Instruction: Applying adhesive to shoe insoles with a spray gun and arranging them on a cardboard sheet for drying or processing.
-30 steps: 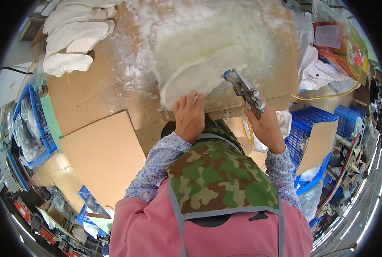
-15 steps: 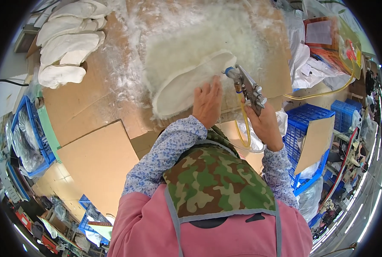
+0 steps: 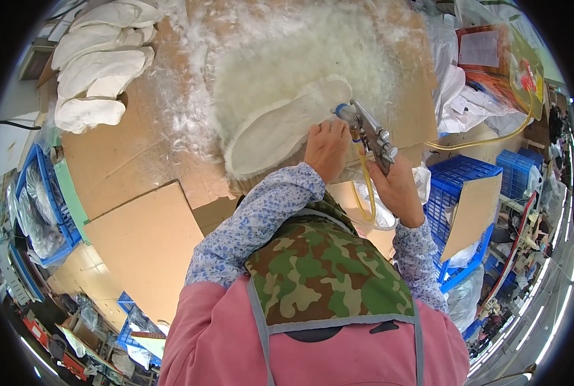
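Observation:
A white, foot-shaped insole lies slantwise on a cream, fluffy fleece piece. My left hand reaches over the insole's near right edge, its fingertips touching down close to the narrower end; the thumb is hidden. In my right hand is a metal spray gun with a blue ring at its nozzle. The nozzle points left, just beside my left fingertips and over the insole's right end. A yellow hose hangs from the gun.
White insoles are piled at the far left of the fluff-strewn cardboard. Blue crates stand at the right, another blue crate at the left. A yellow air hose crosses at the right, near an orange box.
My left hand has shifted right along the insole, closer to the nozzle, and its fingers are more bent. The spray gun has dipped slightly toward me.

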{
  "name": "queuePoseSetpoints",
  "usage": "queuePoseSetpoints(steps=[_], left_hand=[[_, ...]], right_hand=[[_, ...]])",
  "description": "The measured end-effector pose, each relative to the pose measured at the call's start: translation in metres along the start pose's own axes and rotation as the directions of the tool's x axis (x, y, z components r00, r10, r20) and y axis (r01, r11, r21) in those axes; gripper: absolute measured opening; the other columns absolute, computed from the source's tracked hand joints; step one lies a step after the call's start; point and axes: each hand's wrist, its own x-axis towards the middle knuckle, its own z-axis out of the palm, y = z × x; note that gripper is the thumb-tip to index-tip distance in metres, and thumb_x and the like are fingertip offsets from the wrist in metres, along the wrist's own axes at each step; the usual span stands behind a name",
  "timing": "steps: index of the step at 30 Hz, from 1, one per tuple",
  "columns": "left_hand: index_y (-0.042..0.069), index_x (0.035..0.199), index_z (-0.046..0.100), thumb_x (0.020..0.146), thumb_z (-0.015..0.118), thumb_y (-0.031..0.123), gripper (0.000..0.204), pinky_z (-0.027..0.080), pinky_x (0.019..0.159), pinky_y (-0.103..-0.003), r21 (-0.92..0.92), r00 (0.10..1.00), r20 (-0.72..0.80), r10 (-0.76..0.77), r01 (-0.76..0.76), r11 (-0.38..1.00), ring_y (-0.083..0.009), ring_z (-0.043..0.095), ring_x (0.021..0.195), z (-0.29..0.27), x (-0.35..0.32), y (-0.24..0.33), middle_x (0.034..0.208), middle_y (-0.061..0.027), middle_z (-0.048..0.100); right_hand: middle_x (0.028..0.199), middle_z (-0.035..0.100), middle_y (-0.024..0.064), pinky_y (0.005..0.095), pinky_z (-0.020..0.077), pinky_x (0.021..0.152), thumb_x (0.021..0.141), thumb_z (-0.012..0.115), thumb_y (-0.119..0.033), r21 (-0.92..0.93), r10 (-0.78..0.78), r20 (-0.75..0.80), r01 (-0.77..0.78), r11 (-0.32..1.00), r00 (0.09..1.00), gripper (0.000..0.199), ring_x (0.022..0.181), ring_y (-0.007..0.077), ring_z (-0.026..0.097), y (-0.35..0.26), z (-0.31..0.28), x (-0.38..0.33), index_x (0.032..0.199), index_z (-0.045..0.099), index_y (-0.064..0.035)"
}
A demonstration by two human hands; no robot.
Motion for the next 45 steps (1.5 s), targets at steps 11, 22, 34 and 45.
queuePoseSetpoints(steps=[11,22,34,45], left_hand=[[0.0,0.107,0.056,0.077,0.052,0.009,0.032,0.039,0.078,-0.036,0.049,1.0,-0.028,0.011,-0.01,0.999,-0.0252,0.054,0.091,0.008,0.002,0.001,0.131,-0.0224,0.046],[0.003,0.103,0.059,0.078,0.052,0.01,0.027,0.037,0.08,-0.039,0.024,0.944,0.327,-0.044,0.038,0.999,-0.0251,0.052,0.096,-0.005,0.002,0.007,0.121,-0.0163,0.053],[0.003,0.108,0.053,0.077,0.05,0.001,0.032,0.039,0.079,-0.043,-0.165,0.812,-0.39,-0.434,0.403,0.9,-0.0303,0.051,0.093,-0.047,-0.159,-0.043,0.102,-0.0155,0.052],[-0.002,0.116,0.054,0.085,0.056,0.012,0.034,0.047,0.077,-0.04,-0.448,0.554,-0.184,-0.812,0.688,0.571,-0.0325,0.06,0.088,-0.047,-0.14,-0.086,0.098,-0.0205,0.061]], right_hand=[[0.082,0.061,0.0211,0.0394,0.0455,0.065,0.086,0.057,-0.006,-0.014,-0.037,-0.18,0.035,0.999,0.983,0.026,0.073,0.0365,0.06,0.019,0.001,0.005,0.11,0.049,0.0022],[0.078,0.06,0.0213,0.0395,0.044,0.061,0.086,0.058,-0.007,0.016,-0.066,-0.097,0.068,0.998,0.993,0.028,0.067,0.0371,0.057,0.012,0.016,-0.006,0.11,0.048,0.0031],[0.091,0.063,0.0204,0.0354,0.0471,0.072,0.084,0.059,-0.004,0.121,0.02,0.153,-0.039,0.992,0.988,0.032,0.079,0.0334,0.061,0.007,0.008,-0.029,0.114,0.054,0.0022],[0.063,0.052,-0.0027,0.0233,0.0308,0.043,0.087,0.056,-0.005,0.305,-0.026,0.061,0.006,0.952,0.998,0.027,0.048,0.0051,0.039,0.021,0.0,-0.02,0.114,0.057,-0.002]])
